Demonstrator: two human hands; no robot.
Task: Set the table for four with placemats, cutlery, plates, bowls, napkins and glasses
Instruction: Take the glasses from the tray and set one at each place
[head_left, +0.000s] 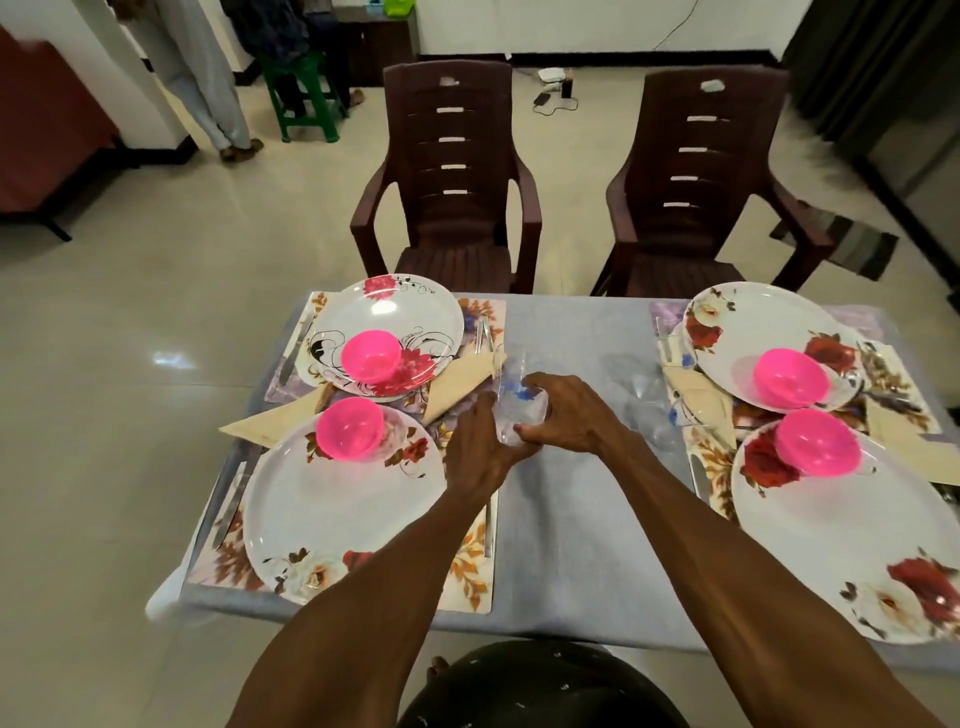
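Both hands meet over the middle of the grey-clothed table. My left hand and my right hand grip clear glasses that look stacked, the upper one tilted toward the far left. More clear glasses stand just right of my right hand. Four floral placemats carry white floral plates, each with a pink bowl on it. Beige folded napkins and cutlery lie beside the plates.
Two dark brown plastic chairs stand at the table's far side. A green stool and a person's legs are at the back left. The tiled floor spreads out on the left.
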